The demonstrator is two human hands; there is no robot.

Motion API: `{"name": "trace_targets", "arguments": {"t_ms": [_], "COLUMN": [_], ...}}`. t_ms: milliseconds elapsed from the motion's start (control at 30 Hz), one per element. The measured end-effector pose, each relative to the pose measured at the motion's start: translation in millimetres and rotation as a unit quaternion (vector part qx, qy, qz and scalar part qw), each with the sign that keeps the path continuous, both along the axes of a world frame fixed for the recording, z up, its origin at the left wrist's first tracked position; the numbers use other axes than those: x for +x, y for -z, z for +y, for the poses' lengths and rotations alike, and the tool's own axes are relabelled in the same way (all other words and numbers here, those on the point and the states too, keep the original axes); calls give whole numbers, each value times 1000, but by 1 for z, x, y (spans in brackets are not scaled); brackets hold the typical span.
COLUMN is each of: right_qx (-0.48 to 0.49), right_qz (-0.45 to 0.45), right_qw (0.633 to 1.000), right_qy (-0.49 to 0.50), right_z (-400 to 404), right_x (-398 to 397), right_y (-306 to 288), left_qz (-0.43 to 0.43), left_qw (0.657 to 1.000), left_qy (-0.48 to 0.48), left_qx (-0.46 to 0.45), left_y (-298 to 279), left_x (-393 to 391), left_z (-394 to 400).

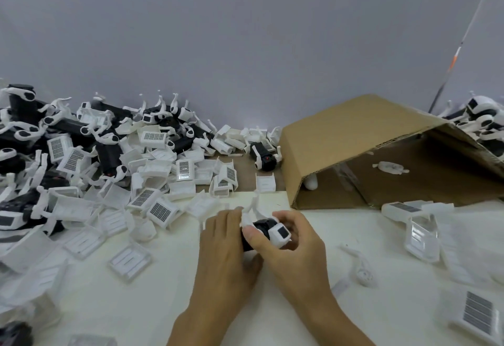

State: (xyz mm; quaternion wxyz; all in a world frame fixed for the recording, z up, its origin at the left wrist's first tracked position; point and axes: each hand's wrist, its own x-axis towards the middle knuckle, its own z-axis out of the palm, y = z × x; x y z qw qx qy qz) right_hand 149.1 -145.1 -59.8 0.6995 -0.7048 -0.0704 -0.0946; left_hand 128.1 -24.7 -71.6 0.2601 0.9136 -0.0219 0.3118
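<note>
While gripping the black-and-white toy body (261, 230) low over the white table (163, 304), just in front of the cardboard box (341, 138), brace it with the left hand (226, 242), wrapped round the black end as a steady anchor. With the right hand (297, 244) pinching the white panel piece (281, 234), press squarely home, probably until seated flush. Spare the thin white legs (255, 204) sticking up behind: push on the body only, without twisting.
</note>
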Motion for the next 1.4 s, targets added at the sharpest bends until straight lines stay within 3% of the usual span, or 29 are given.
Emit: {"name": "trace_targets", "arguments": {"t_ms": [167, 233, 267, 300, 367, 400, 500, 567, 733, 900, 1133, 1400], "right_qx": [92, 136, 133, 110, 49, 13, -75, -102, -90, -68, -69, -62], "right_qz": [27, 35, 25, 4, -55, -84, -142, -180, -221, -212, -216, -199], "right_qw": [995, 990, 991, 994, 997, 996, 976, 963, 964, 968, 969, 973], "right_qy": [8, -20, -22, -16, -16, -36, -151, -175, -117, -111, -99, -99], "right_z": [-2, -2, -2, -2, -3, -3, -1, 2, 4, 7, 6, 6], "right_x": [3, 2, 1, 0, -4, -6, -12, -14, -9, -12, -14, -14], "right_y": [-7, -10, -10, -10, -10, -9, -5, -1, 2, 4, -1, -2], "left_qz": [-160, -146, -127, -101, -28, -1, 36, 56, 83, 83, 84, 88], "left_qw": [984, 957, 921, 864, 707, 656, 575, 533, 540, 536, 564, 562], "left_qy": [0, 17, 29, 50, 113, 136, 179, 201, 213, 218, 202, 185], "left_qx": [-82, -251, -367, -491, -697, -742, -797, -820, -810, -811, -797, -801], "left_y": [-7, -14, -19, -24, -30, -33, -38, -40, -39, -37, -37, -37], "left_x": [-3, -7, -7, -7, -5, -5, -11, -13, -12, -10, -10, -9], "left_z": [4, -1, -4, -5, -1, 2, 6, 4, -1, -2, 0, 1]}}
